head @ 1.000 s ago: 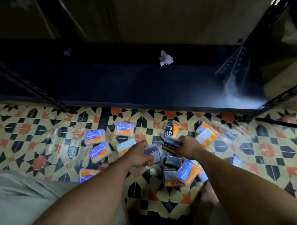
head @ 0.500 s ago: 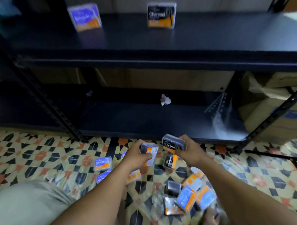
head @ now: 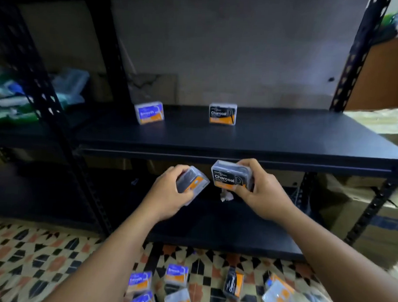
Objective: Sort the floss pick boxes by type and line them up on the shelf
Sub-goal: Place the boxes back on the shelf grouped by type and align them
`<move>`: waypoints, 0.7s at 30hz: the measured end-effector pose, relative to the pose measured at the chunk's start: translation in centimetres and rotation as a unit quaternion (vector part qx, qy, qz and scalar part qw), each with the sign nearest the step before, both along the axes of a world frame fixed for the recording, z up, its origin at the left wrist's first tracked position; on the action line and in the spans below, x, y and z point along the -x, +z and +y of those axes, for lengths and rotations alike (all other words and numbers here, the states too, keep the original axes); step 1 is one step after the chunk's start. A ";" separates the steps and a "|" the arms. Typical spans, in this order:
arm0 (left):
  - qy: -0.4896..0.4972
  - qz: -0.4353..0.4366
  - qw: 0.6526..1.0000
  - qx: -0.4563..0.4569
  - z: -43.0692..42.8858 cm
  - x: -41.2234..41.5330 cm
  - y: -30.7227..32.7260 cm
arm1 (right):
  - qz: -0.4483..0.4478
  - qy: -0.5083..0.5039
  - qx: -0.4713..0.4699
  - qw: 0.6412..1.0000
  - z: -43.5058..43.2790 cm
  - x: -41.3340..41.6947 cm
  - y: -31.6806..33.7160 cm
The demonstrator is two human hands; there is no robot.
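Mid-frame below the shelf (head: pixel 239 139) edge, the right hand (head: pixel 262 192) grips a Charcoal box (head: pixel 232 176) and the left hand (head: pixel 166 192) a dark box (head: pixel 192 181); next, I'd judge, both go beside the standing Charcoal box (head: pixel 222 113).

Right hand (head: pixel 260 192) gripping Charcoal box (head: pixel 232 176), black shelf (head: pixel 239 139)

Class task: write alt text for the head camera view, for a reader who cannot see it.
Two bare hands each lift a floss pick box toward a black shelf: right hand holds a Charcoal box, left hand another box. One Smooth box and one Charcoal box stand there.
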State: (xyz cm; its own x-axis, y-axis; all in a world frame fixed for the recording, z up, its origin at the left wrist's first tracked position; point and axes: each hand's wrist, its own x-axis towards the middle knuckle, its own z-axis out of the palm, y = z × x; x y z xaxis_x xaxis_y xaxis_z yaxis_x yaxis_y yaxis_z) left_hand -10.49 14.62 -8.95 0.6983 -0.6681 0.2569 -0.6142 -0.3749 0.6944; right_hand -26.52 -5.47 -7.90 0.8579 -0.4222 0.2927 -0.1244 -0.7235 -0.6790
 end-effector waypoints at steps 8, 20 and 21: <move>-0.012 -0.120 0.993 0.017 -2.8 -3.4 8.7 | -0.052 -0.039 0.068 0.996 -2.5 -3.3 6.0; 0.010 -0.084 0.996 -0.037 -8.9 -8.2 9.9 | -0.033 -0.130 0.041 0.990 -7.6 -6.8 6.5; 0.009 -0.080 0.996 -0.031 -9.3 -8.4 9.7 | -0.031 -0.135 0.042 0.989 -7.9 -7.1 6.4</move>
